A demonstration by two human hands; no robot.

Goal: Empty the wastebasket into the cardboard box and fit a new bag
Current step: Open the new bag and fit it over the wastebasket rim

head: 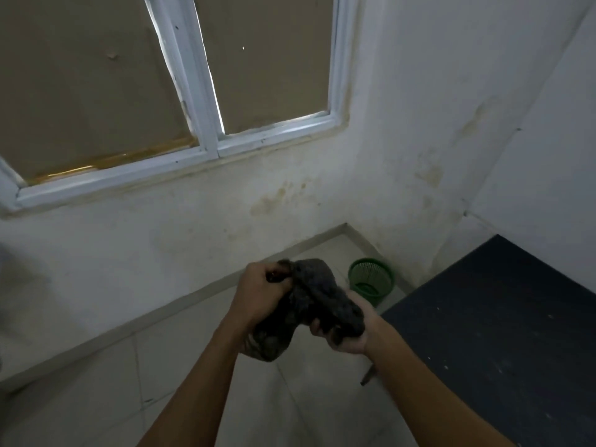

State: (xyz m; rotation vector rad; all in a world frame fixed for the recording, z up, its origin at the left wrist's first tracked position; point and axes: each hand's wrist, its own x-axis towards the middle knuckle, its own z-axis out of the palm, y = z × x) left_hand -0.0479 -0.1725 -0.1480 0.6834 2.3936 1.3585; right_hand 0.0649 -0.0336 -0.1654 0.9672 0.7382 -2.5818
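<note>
Both my hands, left (261,295) and right (346,333), have fingers curled around a crumpled black bag (309,304); green wastebasket (371,280) beyond on floor.

Green wastebasket (371,281) on tiled floor (322,398)

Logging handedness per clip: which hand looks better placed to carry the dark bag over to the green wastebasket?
Right, probably. The right hand grips the crumpled black bag on the side nearer the green wastebasket, which stands in the corner to the right. The left hand has its grip on the bag's far end.
</note>
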